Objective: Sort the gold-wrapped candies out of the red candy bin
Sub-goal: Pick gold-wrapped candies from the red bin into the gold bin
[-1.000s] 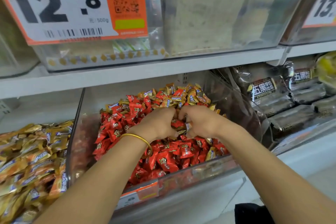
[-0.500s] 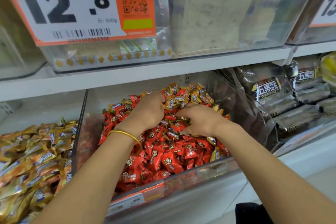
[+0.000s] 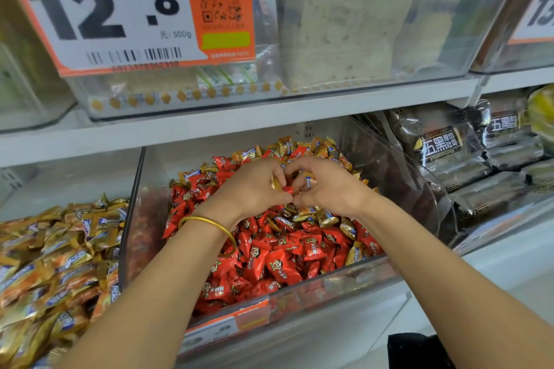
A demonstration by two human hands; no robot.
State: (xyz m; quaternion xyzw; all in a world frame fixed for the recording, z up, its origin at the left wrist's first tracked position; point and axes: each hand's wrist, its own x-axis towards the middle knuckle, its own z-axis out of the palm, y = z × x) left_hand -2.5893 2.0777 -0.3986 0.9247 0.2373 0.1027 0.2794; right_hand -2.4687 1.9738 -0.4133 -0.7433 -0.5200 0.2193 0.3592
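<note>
both hands meet at the centre of the frame over the clear plastic red candy bin (image 3: 132,219). the left hand (image 3: 254,189), with a thin gold bangle (image 3: 209,223) on its wrist, has its fingers (image 3: 277,172) curled round a gold piece. the right hand (image 3: 329,189) pinches another one with a blue label.

more small crinkly gold-wrapped candies (image 3: 299,147) heap at the back of the bin, upper centre, and dot its right side among the shiny red-wrapped candies (image 3: 269,263). to do this well, i'd pick from the surface by colour and let the one red piece wedged between the hands drop. a full handful probably belongs in the neighbouring bin of gold sweets (image 3: 60,249) at lower left.

counted: two hands, one bangle, two candy bins, at least one gold piece per hand. the loose candies are too many to count.
</note>
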